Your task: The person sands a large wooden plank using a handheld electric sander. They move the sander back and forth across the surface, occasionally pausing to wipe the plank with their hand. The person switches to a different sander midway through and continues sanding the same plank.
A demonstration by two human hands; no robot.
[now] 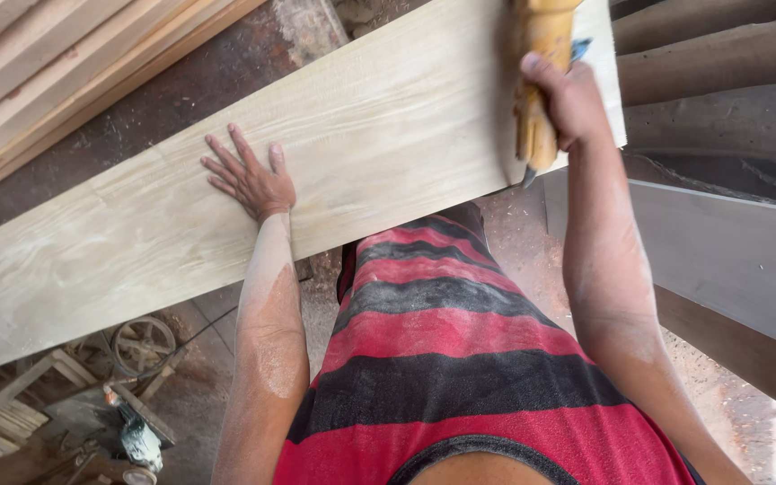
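In the upper left of the frame lies a stack of pale boards [56,72], and in the lower left a small machine with a wheel [141,346] sits on the dusty floor [199,395]. A long, wide plank [379,135] crosses the middle of the picture, its long axis running from the lower left up to the upper right. The left hand [251,180] rests flat on the plank left of centre, fingers spread apart and pointing to the upper left, gripping nothing. At the upper right, the right hand [568,103] is wrapped tight around a yellow power tool [536,81] that stands on the plank's right end, its body running roughly top to bottom. Grey planks [729,251] lie at the right edge.
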